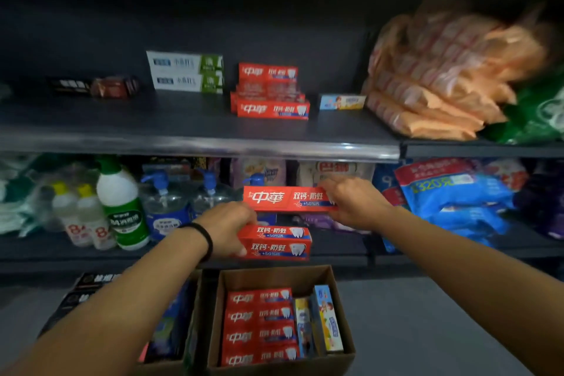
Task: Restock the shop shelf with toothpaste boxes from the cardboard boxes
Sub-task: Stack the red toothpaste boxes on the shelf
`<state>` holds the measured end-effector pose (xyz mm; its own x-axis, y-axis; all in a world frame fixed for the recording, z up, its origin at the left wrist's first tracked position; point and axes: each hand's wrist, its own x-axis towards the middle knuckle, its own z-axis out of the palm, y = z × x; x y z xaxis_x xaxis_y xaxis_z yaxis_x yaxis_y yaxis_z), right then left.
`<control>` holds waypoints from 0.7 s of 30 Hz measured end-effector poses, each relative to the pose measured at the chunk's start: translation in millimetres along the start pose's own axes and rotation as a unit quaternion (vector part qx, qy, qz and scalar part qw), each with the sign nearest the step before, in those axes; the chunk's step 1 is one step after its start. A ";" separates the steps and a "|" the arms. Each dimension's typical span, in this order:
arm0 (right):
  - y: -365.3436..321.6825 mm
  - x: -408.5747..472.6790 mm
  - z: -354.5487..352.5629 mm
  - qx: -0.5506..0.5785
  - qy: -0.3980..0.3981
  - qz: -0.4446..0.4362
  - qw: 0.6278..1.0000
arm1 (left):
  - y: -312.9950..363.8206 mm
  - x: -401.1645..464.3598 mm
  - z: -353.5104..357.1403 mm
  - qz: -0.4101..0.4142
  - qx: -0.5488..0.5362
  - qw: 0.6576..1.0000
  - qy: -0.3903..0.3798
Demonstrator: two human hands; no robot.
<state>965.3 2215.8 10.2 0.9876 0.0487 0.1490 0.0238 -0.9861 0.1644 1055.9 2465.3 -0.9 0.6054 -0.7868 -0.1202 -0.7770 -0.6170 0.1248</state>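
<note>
Red toothpaste box [287, 199] pinched in your right hand [355, 204], two more stacked boxes [274, 243] gripped in your left hand [227, 227], above the open cardboard box [341, 308].

Both forearms are bare; a black band [205, 236] circles the left wrist.

left hand [227, 227] gripping, right hand [354, 203] pinching
</note>
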 end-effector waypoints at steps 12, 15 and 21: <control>30.2 53.7 -97.8 -0.029 0.110 0.049 0.992 | -21.7 11.1 -105.2 0.004 0.019 0.996 0.086; 38.0 79.6 -99.7 -0.047 0.109 0.056 0.991 | -32.2 24.3 -121.7 0.000 0.019 0.996 0.093; 46.4 132.2 -91.4 -0.052 0.102 0.052 0.992 | -54.4 59.4 -152.7 0.000 0.029 0.993 0.118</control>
<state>1082.8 2191.0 126.7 0.9317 -0.0118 0.3631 -0.1041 -0.9663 0.2356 1160.5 2449.4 135.5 0.6241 -0.7730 0.1142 -0.7811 -0.6207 0.0674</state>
